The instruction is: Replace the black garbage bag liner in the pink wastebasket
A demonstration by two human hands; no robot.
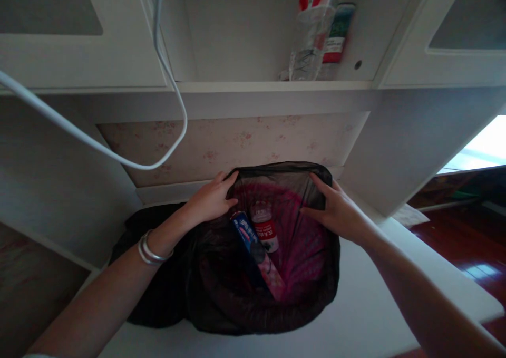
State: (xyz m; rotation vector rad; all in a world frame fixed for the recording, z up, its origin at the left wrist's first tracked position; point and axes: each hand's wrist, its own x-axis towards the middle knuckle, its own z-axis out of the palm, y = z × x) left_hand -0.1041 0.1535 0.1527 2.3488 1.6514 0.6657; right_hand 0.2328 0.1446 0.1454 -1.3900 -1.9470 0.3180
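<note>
A thin black trash bag lines a pink basket, its edge folded out over the rim. My left hand grips the bag at the upper left of the rim, thumb on the inner side. At the upper right, my right hand holds the bag's edge, with thumb and fingers reaching inside and the rest of the hand outside. Within the bag lie a clear plastic bottle with a red label and a long blue and pink box, tilted side by side. Outside the left rim, black material spreads out.
The basket stands on a white desktop below a white cabinet shelf. A clear bottle and a green and red can stand on the shelf. A white cable hangs across the upper left.
</note>
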